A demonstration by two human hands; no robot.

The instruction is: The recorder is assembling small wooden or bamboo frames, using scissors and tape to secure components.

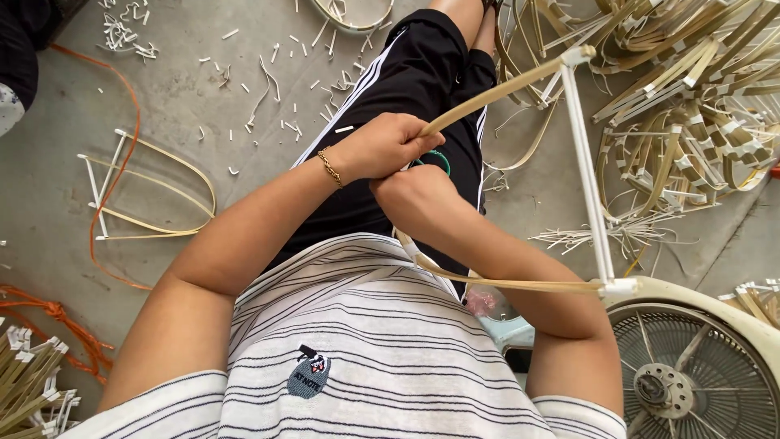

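Note:
My left hand [388,146] grips a bent bamboo strip [487,97] that arches from my lap up to a white straight rod [587,162]. The strip curves back under my right arm to the rod's lower end [617,286], forming a bow-shaped frame. My right hand [410,191] is tucked under the left, fist closed around the strip's bend; a green ring [443,160] shows beside it. I sit on a grey floor in black shorts and a striped shirt.
A finished bow frame [150,195] lies at left near an orange cord [106,146]. A big pile of similar frames [691,106] fills the upper right. A fan [699,374] stands at lower right. White offcuts [284,81] litter the floor. Bamboo sticks [24,390] lie at lower left.

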